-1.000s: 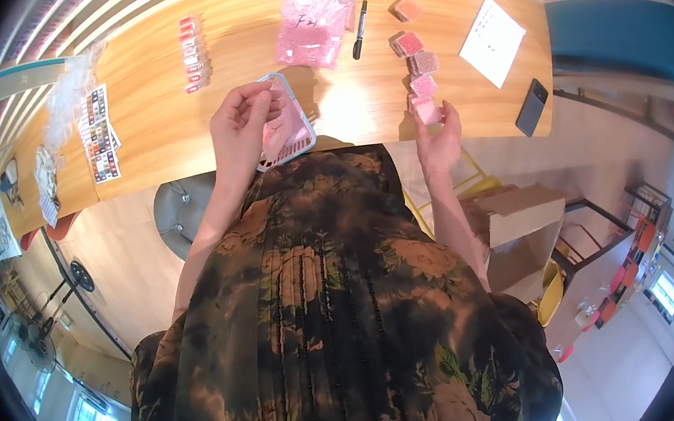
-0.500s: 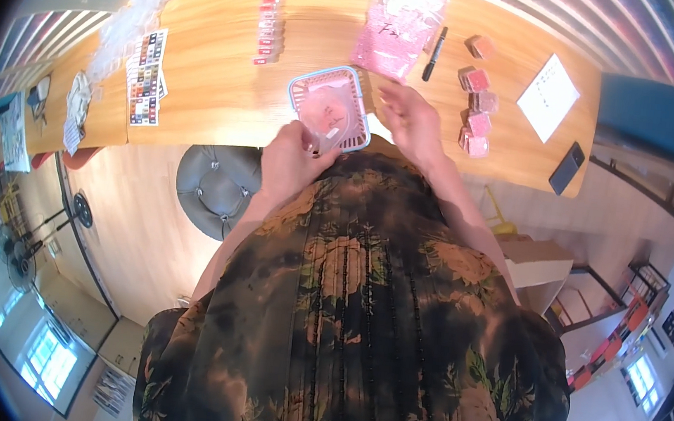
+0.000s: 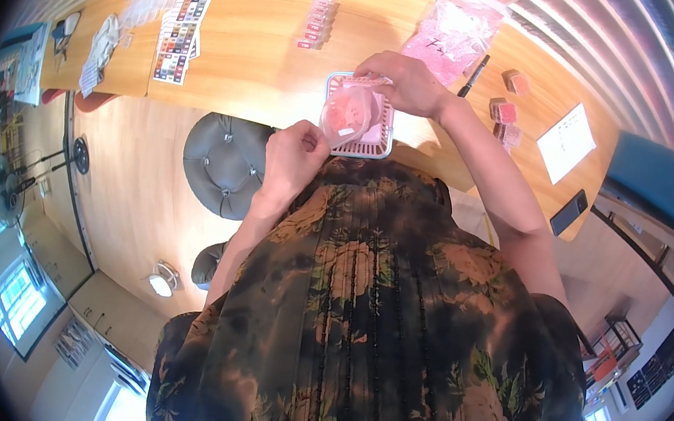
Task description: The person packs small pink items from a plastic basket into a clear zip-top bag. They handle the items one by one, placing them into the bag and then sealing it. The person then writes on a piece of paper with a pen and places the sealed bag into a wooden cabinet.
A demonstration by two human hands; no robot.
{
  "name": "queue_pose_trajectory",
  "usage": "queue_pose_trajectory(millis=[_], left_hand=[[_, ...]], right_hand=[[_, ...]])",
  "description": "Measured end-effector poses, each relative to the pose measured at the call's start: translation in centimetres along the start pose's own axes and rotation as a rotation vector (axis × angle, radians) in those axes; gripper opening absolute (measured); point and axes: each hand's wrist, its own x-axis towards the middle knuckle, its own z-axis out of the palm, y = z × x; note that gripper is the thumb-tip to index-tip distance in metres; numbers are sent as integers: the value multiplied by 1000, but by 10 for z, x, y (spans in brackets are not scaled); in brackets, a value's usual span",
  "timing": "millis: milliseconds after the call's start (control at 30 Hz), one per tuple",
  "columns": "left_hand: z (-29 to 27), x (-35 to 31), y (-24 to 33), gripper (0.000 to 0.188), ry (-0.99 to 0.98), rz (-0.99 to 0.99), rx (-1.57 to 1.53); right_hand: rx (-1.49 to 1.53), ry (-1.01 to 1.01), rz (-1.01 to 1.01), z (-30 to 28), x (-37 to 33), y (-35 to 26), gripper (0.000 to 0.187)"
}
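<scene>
Since the frame of half a second ago, the right hand (image 3: 409, 84) has moved from beside the basket (image 3: 388, 137) to over its far right corner, while the left hand (image 3: 295, 156) has stayed near its near left corner. Between the two hands there is the clear pouch (image 3: 346, 118) with pink content, lying across the mouth of the basket; whether it rests on what is inside or is held a little above, I cannot tell.

From the left fingers, the pouch lies to the right and slightly away from the body; these fingers are closed together and appear to pinch its near left edge, so the left hand is the nearer one. From the right fingers, the pouch lies to the left and toward the body. They are bent downward, just beside its far edge, but their tips are partly hidden, so I cannot tell if they grip the pouch, the rim or nothing.

In my judgement, the relation which matters most is this diagonal, from near left to far right, with one hand at each end. The pouch looks almost round, so its long axis is not certain. Beyond the right hand, a large pink bag (image 3: 457, 29) lies on the worktop (image 3: 248, 42)
</scene>
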Motion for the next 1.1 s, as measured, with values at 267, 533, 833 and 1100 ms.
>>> queue_pose_trajectory(millis=[267, 533, 833, 1100], left_hand=[[-14, -4, 3, 11, -48, -53, -82], [13, -4, -18, 40, 119, -137, -190], [46, 41, -81, 38, -17, -52, 153], [13, 60, -35, 21, 88, 15, -344]], right_hand=[[229, -77, -54, 11, 9, 5, 11], [314, -44, 244, 29, 33, 17, 22], [487, 79, 324, 34, 17, 35, 14], [752, 245, 431, 31, -5, 48, 10]])
